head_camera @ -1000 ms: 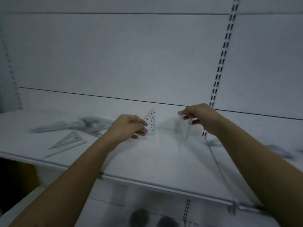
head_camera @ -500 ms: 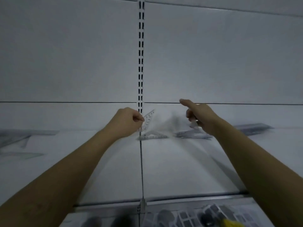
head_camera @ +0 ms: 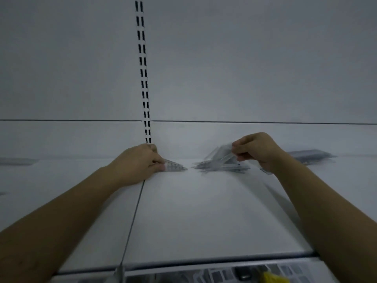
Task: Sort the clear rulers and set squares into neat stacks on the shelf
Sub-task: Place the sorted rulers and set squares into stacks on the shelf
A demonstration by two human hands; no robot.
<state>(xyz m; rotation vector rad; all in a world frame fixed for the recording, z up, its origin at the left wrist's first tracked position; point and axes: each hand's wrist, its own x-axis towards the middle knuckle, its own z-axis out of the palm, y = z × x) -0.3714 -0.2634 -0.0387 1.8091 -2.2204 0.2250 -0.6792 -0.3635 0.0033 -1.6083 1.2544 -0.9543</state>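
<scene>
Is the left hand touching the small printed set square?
Touching. The head view shows the left hand pinching the wide end of the small set square, with no gap between them.

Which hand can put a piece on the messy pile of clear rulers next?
Probably the right hand: its fingers pinch a clear piece just above the pile. The left hand is off to the side, holding a small set square down on the shelf, apart from the pile.
</scene>
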